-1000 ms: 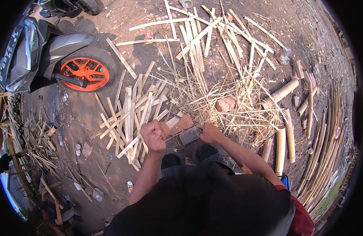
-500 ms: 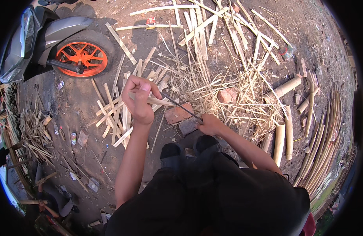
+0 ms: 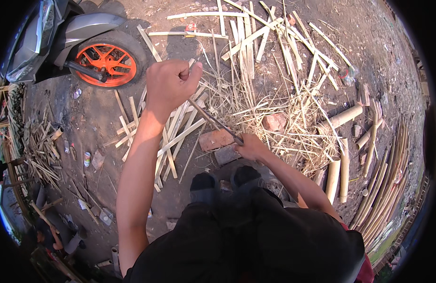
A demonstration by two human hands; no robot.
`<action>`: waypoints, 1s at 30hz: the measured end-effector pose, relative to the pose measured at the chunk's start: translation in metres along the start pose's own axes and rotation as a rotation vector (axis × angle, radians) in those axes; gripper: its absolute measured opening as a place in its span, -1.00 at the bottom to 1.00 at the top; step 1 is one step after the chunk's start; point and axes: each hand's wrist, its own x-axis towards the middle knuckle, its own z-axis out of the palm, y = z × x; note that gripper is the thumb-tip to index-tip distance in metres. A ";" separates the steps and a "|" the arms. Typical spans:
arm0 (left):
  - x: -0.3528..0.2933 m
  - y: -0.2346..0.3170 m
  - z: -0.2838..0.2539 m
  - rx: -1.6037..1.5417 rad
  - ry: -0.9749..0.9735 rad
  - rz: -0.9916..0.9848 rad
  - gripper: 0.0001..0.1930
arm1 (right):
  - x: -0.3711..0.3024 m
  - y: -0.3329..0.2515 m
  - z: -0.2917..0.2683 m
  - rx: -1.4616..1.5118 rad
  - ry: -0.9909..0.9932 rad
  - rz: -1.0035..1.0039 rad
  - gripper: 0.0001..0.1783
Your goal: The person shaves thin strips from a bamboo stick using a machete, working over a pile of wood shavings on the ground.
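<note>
My left hand [image 3: 172,85] is raised in front of me in a closed fist, its back turned up. It grips a thin bamboo strip, mostly hidden by the hand and seen nearly edge-on beside a blade. In my right hand [image 3: 252,147], closed near my feet, is the handle of a long dark knife [image 3: 218,123]. The blade slants up and left toward the left fist. Below it lie a red brick [image 3: 216,139] and a greyish brick [image 3: 226,154]. Split bamboo strips [image 3: 180,132] are piled under and beside my left forearm.
Curly bamboo shavings [image 3: 293,137] surround another brick [image 3: 275,122]. Longer slats [image 3: 248,47] lie beyond them. A parked motorcycle's orange wheel [image 3: 106,65] stands far left. Bamboo tubes [image 3: 333,179] and long poles [image 3: 380,184] lie right. Another person's arm [image 3: 56,237] shows at lower left.
My left hand has risen away from me and rolled over, so its back now shows and the strip is less visible. The right hand stays nearly in place with the knife.
</note>
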 end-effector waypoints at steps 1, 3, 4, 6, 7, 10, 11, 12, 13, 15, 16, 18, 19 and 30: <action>0.002 -0.002 0.004 0.028 0.061 0.031 -0.51 | 0.003 -0.001 -0.004 0.069 0.083 -0.025 -0.56; 0.000 -0.002 0.018 0.063 0.162 0.076 -0.53 | -0.005 -0.026 -0.032 0.211 0.234 -0.045 -0.56; -0.002 -0.003 0.019 0.069 0.187 0.097 -0.53 | -0.006 -0.039 -0.048 0.285 0.286 -0.074 -0.57; -0.006 -0.009 0.017 0.082 0.233 0.139 -0.54 | -0.010 -0.059 -0.069 0.439 0.387 -0.128 -0.57; -0.008 -0.013 0.015 0.080 0.242 0.156 -0.55 | -0.011 -0.060 -0.063 0.495 0.406 -0.134 -0.57; -0.012 -0.026 0.013 0.058 0.274 0.212 -0.59 | -0.008 -0.042 -0.025 0.568 0.401 -0.115 -0.59; -0.011 -0.026 0.014 0.038 0.284 0.226 -0.61 | -0.001 -0.008 0.004 0.283 0.309 -0.104 -0.59; -0.009 -0.027 0.012 0.029 0.298 0.239 -0.62 | 0.005 0.018 0.025 -0.002 0.214 -0.096 -0.59; -0.008 -0.026 0.012 0.035 0.305 0.239 -0.64 | 0.004 0.032 0.032 -0.044 0.151 -0.045 -0.59; -0.012 -0.027 0.010 0.039 0.292 0.233 -0.66 | -0.002 0.024 0.021 0.041 0.056 0.103 -0.58; -0.012 -0.030 0.008 0.042 0.285 0.232 -0.67 | -0.002 0.014 -0.002 0.160 0.027 0.192 -0.59; -0.012 -0.028 0.005 0.034 0.263 0.222 -0.68 | -0.009 -0.012 -0.042 0.305 0.108 0.159 -0.59; -0.011 -0.024 0.006 0.027 0.256 0.233 -0.67 | -0.009 -0.022 -0.057 0.326 0.221 0.032 -0.58; -0.021 -0.012 0.010 0.118 0.355 0.242 -0.71 | 0.016 0.088 0.074 -0.151 0.272 -0.132 -0.64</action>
